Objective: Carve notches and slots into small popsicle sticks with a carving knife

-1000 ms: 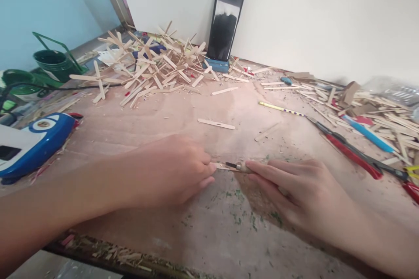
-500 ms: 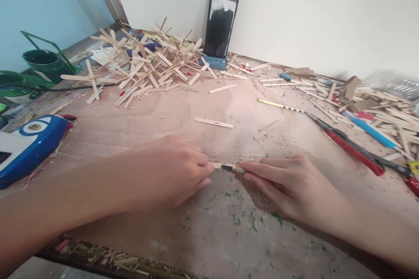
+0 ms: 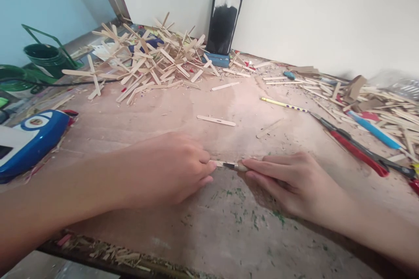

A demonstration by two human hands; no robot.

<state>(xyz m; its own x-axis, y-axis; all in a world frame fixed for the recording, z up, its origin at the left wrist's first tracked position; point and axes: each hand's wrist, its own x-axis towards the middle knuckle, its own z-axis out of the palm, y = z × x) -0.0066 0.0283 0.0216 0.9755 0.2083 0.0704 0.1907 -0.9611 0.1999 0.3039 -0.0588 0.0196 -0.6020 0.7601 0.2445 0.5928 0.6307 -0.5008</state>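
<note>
My left hand (image 3: pixel 170 170) lies knuckles-up on the worn board (image 3: pixel 209 226), fingers curled down on one end of a thin wooden stick (image 3: pixel 220 164). My right hand (image 3: pixel 294 183) is closed round a small cutting tool whose dark blade (image 3: pixel 231 165) rests on that stick between the two hands. Most of the tool is hidden under the fingers. A notched stick (image 3: pixel 216 120) lies just beyond my hands.
A heap of crossed wooden sticks (image 3: pixel 147 61) fills the back left. A phone (image 3: pixel 225 13) leans on the wall in a blue stand. A yellow pencil (image 3: pixel 283 104), red-handled pliers (image 3: pixel 356 148), a blue tool (image 3: pixel 371 128) and stick scraps lie right. A blue-white object (image 3: pixel 31 139) sits left.
My hands stay on the stick; the right hand has crept slightly left with the blade. The view has shifted a little.
</note>
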